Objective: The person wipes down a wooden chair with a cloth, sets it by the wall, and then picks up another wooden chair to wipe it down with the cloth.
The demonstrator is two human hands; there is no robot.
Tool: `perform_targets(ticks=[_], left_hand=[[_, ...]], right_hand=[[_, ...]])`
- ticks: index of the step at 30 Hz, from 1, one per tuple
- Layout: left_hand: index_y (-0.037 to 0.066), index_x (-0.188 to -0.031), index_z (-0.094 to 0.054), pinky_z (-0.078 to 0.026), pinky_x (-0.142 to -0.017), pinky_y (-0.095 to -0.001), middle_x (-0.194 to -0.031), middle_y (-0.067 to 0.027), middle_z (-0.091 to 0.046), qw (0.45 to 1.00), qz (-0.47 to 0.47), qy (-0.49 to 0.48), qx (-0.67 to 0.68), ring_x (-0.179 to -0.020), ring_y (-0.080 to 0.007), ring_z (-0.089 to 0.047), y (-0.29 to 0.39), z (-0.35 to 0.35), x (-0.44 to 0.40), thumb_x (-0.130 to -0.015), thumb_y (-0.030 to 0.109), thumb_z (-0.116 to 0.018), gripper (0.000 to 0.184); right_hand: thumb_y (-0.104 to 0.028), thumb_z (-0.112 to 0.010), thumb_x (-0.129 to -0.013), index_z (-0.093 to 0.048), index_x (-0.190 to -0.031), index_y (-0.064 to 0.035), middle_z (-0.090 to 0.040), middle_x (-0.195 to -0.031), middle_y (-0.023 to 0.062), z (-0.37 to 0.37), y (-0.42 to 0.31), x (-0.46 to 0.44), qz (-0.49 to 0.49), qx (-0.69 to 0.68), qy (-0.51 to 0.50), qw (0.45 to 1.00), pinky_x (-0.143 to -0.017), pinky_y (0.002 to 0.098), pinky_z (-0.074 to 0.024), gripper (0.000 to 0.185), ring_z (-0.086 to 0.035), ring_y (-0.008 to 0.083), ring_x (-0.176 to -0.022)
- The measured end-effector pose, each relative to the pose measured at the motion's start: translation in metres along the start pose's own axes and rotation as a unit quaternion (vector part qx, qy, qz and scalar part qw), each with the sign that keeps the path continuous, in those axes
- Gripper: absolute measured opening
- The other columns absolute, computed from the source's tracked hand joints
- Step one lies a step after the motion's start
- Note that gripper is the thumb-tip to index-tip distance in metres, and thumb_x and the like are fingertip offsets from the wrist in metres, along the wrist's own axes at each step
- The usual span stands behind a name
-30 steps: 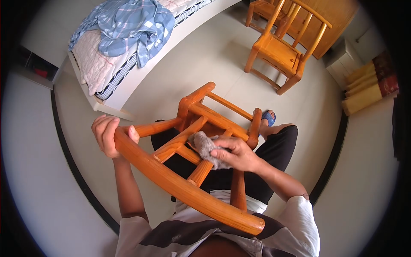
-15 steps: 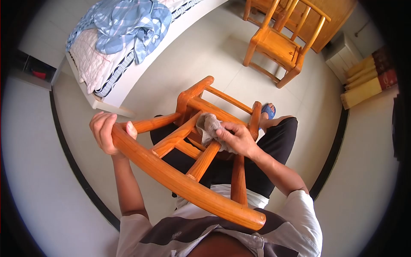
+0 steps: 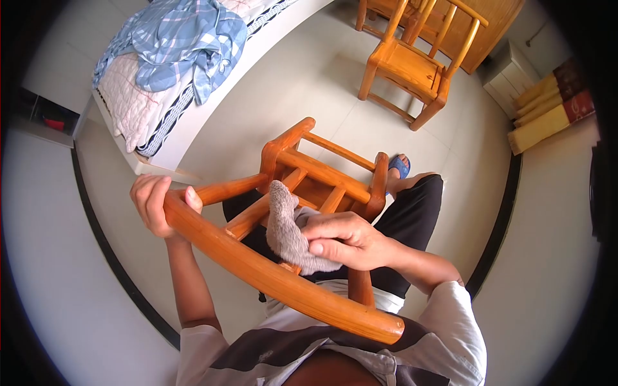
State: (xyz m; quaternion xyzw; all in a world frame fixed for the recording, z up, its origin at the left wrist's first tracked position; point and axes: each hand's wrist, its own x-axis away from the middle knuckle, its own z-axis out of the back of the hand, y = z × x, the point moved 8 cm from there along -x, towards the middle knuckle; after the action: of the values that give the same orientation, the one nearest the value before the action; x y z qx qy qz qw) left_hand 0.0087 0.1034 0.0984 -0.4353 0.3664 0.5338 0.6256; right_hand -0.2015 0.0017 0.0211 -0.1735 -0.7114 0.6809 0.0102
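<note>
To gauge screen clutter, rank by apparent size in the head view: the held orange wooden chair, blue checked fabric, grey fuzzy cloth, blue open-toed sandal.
Largest to smallest:
held chair
checked fabric
grey cloth
blue sandal

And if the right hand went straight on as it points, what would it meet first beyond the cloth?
Past the cloth, the right hand would likely meet the next slat of the held chair; depth is unclear.

A white bed (image 3: 196,121) stands on pale tiles (image 3: 309,87).
</note>
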Motion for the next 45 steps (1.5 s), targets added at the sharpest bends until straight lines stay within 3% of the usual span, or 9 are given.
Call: perform_targets(ticks=[2, 10, 14, 18, 26, 31, 34, 40, 45], left_hand=[[0.001, -0.096, -0.057, -0.05, -0.077, -0.0442, -0.085, -0.0102, -0.056, 1.0, 0.001, 0.002, -0.003, -0.08, -0.028, -0.056, 0.001, 0.002, 0.001, -0.082, 0.023, -0.064, 0.027], [0.001, -0.099, -0.057, -0.05, -0.076, -0.0465, -0.087, -0.0118, -0.057, 1.0, -0.008, -0.015, -0.007, -0.079, -0.0282, -0.057, 0.002, 0.004, 0.003, -0.083, 0.019, -0.064, 0.025], [0.001, -0.099, -0.057, -0.05, -0.076, -0.0464, -0.086, -0.0116, -0.057, 1.0, -0.011, -0.012, -0.003, -0.078, -0.0276, -0.057, 0.003, 0.002, 0.0, -0.082, 0.019, -0.064, 0.026], [0.001, -0.099, -0.056, -0.05, -0.075, -0.0461, -0.086, -0.0116, -0.057, 1.0, -0.006, -0.011, 0.003, -0.078, -0.0272, -0.057, 0.001, -0.002, -0.001, -0.08, 0.019, -0.065, 0.027], [0.0, -0.099, -0.056, -0.049, -0.074, -0.0446, -0.087, -0.0118, -0.057, 1.0, -0.016, -0.013, 0.004, -0.078, -0.0282, -0.056, 0.002, -0.018, -0.014, -0.08, 0.018, -0.065, 0.028], [0.0, -0.1, -0.056, -0.049, -0.074, -0.0443, -0.088, -0.0123, -0.057, 1.0, -0.005, -0.008, 0.018, -0.078, -0.029, -0.056, 0.0, -0.026, -0.02, -0.08, 0.018, -0.065, 0.028], [0.0, -0.1, -0.055, -0.049, -0.074, -0.0444, -0.087, -0.0122, -0.057, 1.0, -0.011, -0.01, 0.022, -0.078, -0.0292, -0.056, 0.0, -0.027, -0.021, -0.08, 0.019, -0.066, 0.029], [0.002, -0.098, -0.055, -0.048, -0.072, -0.0421, -0.084, -0.0094, -0.055, 1.0, -0.003, -0.001, 0.004, -0.077, -0.0259, -0.055, 0.0, -0.021, -0.018, -0.081, 0.023, -0.065, 0.029], [0.006, -0.095, -0.057, -0.048, -0.072, -0.0425, -0.082, -0.0065, -0.056, 0.999, 0.041, 0.008, 0.019, -0.072, -0.0243, -0.056, -0.007, -0.013, -0.01, -0.074, 0.024, -0.071, 0.031]], right_hand=[[-0.021, -0.055, -0.094, -0.061, -0.102, 0.0016, -0.061, -0.09, 0.0158, 0.011, 0.012, -0.001, 0.012, 0.133, 0.045, 0.99, -0.074, 0.0363, -0.0485, 0.024, -0.061, 0.031, -0.082], [-0.027, -0.051, -0.093, -0.064, -0.106, -0.0051, -0.066, -0.092, 0.0193, 0.089, 0.126, 0.03, -0.17, 0.363, 0.174, 0.9, -0.079, 0.0419, -0.0494, 0.028, -0.062, 0.0376, -0.088], [-0.029, -0.051, -0.094, -0.064, -0.107, -0.0052, -0.067, -0.092, 0.0181, 0.122, 0.167, 0.05, -0.242, 0.256, 0.244, 0.904, -0.08, 0.0387, -0.0492, 0.03, -0.064, 0.0339, -0.09], [-0.022, -0.054, -0.095, -0.062, -0.108, -0.0031, -0.067, -0.09, 0.0121, 0.136, 0.185, 0.062, -0.242, 0.14, 0.335, 0.9, -0.079, 0.0318, -0.0482, 0.024, -0.063, 0.02, -0.084], [-0.017, -0.055, -0.094, -0.063, -0.108, -0.0019, -0.066, -0.085, 0.0128, 0.166, 0.17, 0.062, -0.239, 0.236, 0.386, 0.859, -0.077, 0.0289, -0.0482, 0.023, -0.063, 0.0181, -0.08], [-0.023, -0.057, -0.091, -0.062, -0.112, -0.0037, -0.062, -0.103, 0.0194, 0.144, 0.157, 0.05, -0.169, 0.397, 0.294, 0.853, -0.088, 0.0402, -0.0456, 0.029, -0.057, 0.0373, -0.097], [-0.024, -0.058, -0.09, -0.062, -0.112, -0.0053, -0.062, -0.1, 0.0168, 0.13, 0.146, 0.049, -0.166, 0.434, 0.281, 0.84, -0.088, 0.0391, -0.0443, 0.03, -0.055, 0.037, -0.096], [-0.024, -0.055, -0.092, -0.057, -0.124, -0.0087, -0.053, -0.12, 0.0157, 0.114, 0.131, 0.054, -0.088, 0.403, 0.339, 0.845, -0.098, 0.0423, -0.0356, 0.035, -0.048, 0.0343, -0.109], [-0.008, -0.061, -0.086, -0.063, -0.102, -0.0022, -0.061, -0.099, 0.0156, 0.12, 0.141, 0.042, -0.06, 0.364, 0.264, 0.891, -0.086, 0.038, -0.0457, 0.017, -0.058, 0.0334, -0.096]])
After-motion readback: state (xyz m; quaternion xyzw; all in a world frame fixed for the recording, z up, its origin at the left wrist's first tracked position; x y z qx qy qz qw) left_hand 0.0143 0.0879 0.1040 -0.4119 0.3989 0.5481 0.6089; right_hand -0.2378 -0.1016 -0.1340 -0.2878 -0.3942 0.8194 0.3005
